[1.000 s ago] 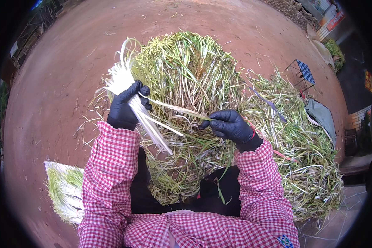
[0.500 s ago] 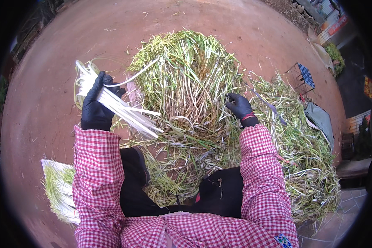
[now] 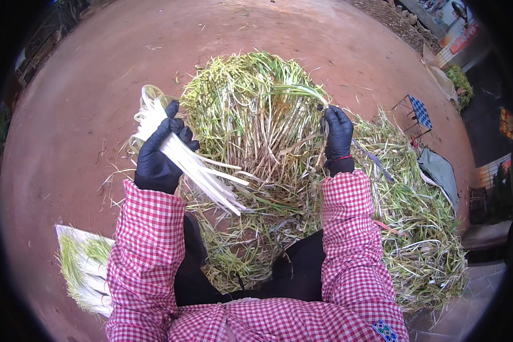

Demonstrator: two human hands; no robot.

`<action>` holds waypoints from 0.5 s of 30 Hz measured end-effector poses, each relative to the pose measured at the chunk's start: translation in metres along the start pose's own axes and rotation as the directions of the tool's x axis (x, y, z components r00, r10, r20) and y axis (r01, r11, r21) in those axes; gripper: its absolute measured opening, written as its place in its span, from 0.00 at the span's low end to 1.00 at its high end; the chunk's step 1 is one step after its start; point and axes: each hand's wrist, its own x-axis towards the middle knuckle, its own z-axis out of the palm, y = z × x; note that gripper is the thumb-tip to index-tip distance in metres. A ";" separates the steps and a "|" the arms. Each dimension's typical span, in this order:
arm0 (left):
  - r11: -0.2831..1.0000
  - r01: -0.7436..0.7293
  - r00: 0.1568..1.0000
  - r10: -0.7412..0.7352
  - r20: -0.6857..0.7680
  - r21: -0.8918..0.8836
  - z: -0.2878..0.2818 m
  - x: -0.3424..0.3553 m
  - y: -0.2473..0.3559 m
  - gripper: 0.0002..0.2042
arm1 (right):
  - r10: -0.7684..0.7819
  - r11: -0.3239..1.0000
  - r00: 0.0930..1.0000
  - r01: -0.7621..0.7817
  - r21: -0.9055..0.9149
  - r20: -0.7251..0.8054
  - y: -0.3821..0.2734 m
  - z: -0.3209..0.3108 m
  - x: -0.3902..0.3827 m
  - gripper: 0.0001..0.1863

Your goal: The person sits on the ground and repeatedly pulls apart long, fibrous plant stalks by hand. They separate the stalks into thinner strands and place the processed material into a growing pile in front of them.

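My left hand [image 3: 164, 149], in a black glove, is closed round a bundle of long white stalks [image 3: 202, 172]. The bundle slants, with its pale ends looped above the fingers and its straight ends pointing down to the right. To the right, my gloved right hand [image 3: 337, 134] pinches a thin tuft of green leafy stalks [image 3: 298, 90], whose leaves reach out to the left. Between and beyond both hands lies a large heap of green and white stalks [image 3: 256, 122] with brownish lower ends. Loose leaves and trimmings [image 3: 233, 251] cover the ground around my legs.
A wide pile of leaf scraps [image 3: 422, 245] spreads along my right, with a grey-green cloth [image 3: 439, 174] at its edge. Beyond it stands a small stool with a blue checked top [image 3: 419, 111]. At lower left, tied bundles of stalks [image 3: 88, 268] lie on a pale sheet.
My right hand, which was at the heap's right edge, has risen a little and now holds up a green tuft. My left hand has shifted right with the white bundle.
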 end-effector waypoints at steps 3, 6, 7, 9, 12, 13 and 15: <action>0.997 0.068 0.998 -0.068 -0.010 0.024 0.013 0.002 -0.016 0.13 | 0.280 0.956 0.958 -0.284 -0.076 -0.061 -0.039 0.015 -0.039 0.13; 0.986 0.123 0.986 -0.108 -0.126 0.116 0.025 -0.002 -0.036 0.10 | 0.153 0.877 0.961 -0.239 0.416 0.230 -0.080 0.003 -0.074 0.20; 0.984 0.138 0.989 -0.131 -0.069 0.113 0.028 -0.005 -0.043 0.09 | 0.251 0.841 0.924 -0.357 0.408 0.290 -0.086 0.001 -0.082 0.20; 0.954 0.240 0.969 -0.223 -0.109 0.182 0.033 -0.003 -0.056 0.09 | 0.593 0.801 0.767 -0.594 -0.079 0.245 -0.081 0.006 -0.098 0.19; 0.904 0.337 0.938 -0.298 -0.178 0.261 0.033 -0.001 -0.080 0.13 | 0.387 0.887 0.864 -0.444 0.124 0.322 -0.076 -0.003 -0.116 0.18; 0.889 0.358 0.930 -0.311 -0.196 0.286 0.032 0.000 -0.088 0.15 | 0.303 0.906 0.882 -0.384 0.178 0.361 -0.074 -0.006 -0.121 0.18; 0.848 0.402 0.916 -0.370 -0.156 0.345 0.029 0.005 -0.102 0.19 | 0.332 0.909 0.872 -0.398 0.125 0.359 -0.067 -0.007 -0.129 0.14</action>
